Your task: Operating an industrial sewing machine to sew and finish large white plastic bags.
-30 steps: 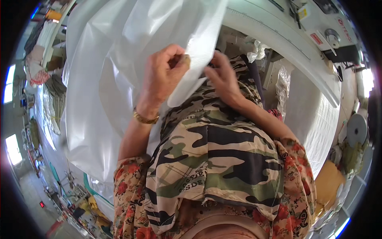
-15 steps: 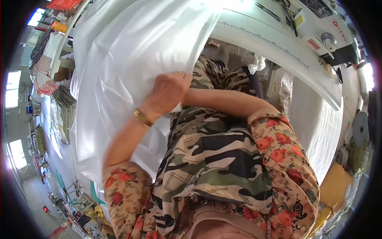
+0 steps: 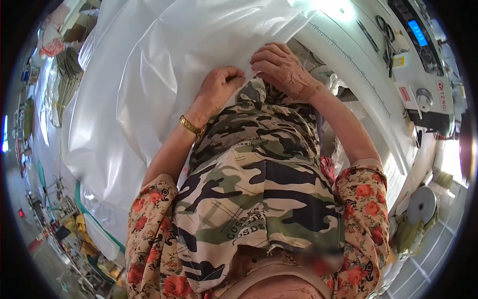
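A large, shiny white plastic-like sheet (image 3: 104,114) hangs in folds over the table and down at my left. My left hand (image 3: 219,89), with a gold watch on its wrist, is closed in a pinch at the sheet's near edge. To the right of it my right hand (image 3: 284,72) has its fingers curled onto the same edge; its thumb is mostly hidden. A small gap parts the two hands, above my camouflage apron (image 3: 294,189).
A sewing machine (image 3: 428,79) with a lit display stands at the right. Black scissors (image 3: 387,42) and tweezers (image 3: 367,36) lie on the white table (image 3: 358,65), which has a ruler scale along its edge. A grey disc (image 3: 421,205) is at the lower right.
My hands were together, the right behind the left; now they are apart along the sheet's edge. The view has shifted, showing more of the machine.
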